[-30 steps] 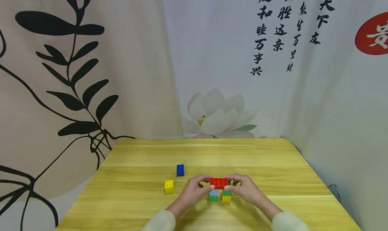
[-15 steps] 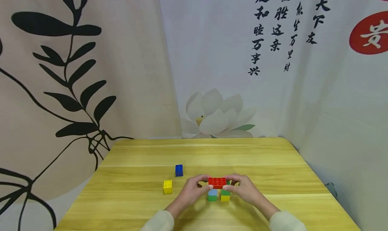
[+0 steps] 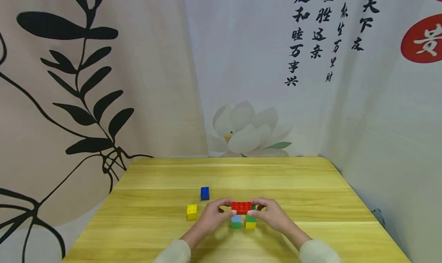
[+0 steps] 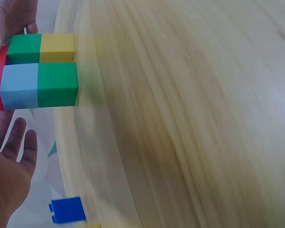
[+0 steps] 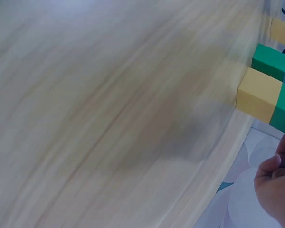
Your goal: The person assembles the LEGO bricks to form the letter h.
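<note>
A red brick (image 3: 241, 208) spans two short stacks. Its left end is pinched between the thumb and fingers of my left hand (image 3: 211, 217), its right end by my right hand (image 3: 274, 215). Under its left side sits a light blue brick (image 4: 20, 86) on a green brick (image 4: 58, 84). Below its right side, another green brick (image 4: 24, 49) rests on a yellow brick (image 5: 260, 95). In the left wrist view the red brick touches both stacks. A gap separates the stacks' near faces in the head view. Whether their bottoms touch the table cannot be told.
A loose yellow brick (image 3: 192, 212) lies left of my left hand, with a dark blue brick (image 3: 205, 194) farther back. The wooden table (image 3: 293, 178) ends at a printed cloth backdrop (image 3: 165, 82).
Both hands, the red brick and the two stacks have shifted slightly left together in the last half second. The grip looks the same, and the loose bricks stay in place.
</note>
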A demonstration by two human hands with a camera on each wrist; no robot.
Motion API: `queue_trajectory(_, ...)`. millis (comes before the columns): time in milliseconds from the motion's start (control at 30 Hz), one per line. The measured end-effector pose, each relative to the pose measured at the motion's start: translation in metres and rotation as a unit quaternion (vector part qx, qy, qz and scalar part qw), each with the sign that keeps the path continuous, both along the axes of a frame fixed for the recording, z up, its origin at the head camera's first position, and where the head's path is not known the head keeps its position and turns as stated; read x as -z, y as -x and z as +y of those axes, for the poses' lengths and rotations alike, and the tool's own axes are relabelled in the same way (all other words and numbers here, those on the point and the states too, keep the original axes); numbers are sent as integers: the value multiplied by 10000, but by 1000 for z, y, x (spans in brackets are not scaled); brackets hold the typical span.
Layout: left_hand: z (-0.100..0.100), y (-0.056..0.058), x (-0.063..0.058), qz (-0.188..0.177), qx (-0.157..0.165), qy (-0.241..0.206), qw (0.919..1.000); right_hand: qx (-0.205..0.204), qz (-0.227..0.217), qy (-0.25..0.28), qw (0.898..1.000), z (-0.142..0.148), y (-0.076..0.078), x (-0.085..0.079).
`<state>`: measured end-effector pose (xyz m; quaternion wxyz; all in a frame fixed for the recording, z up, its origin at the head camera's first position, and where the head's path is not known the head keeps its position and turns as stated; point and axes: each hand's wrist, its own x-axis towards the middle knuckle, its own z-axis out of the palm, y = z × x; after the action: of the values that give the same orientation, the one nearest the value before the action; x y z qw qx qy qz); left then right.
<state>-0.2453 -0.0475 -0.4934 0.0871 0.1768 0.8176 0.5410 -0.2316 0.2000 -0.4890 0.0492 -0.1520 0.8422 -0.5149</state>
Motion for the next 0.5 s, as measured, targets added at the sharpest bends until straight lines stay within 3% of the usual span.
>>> queue_trajectory(500,-35,3,-6,300,151,33,9994,-19,-85,31,10000,-34,4,-4)
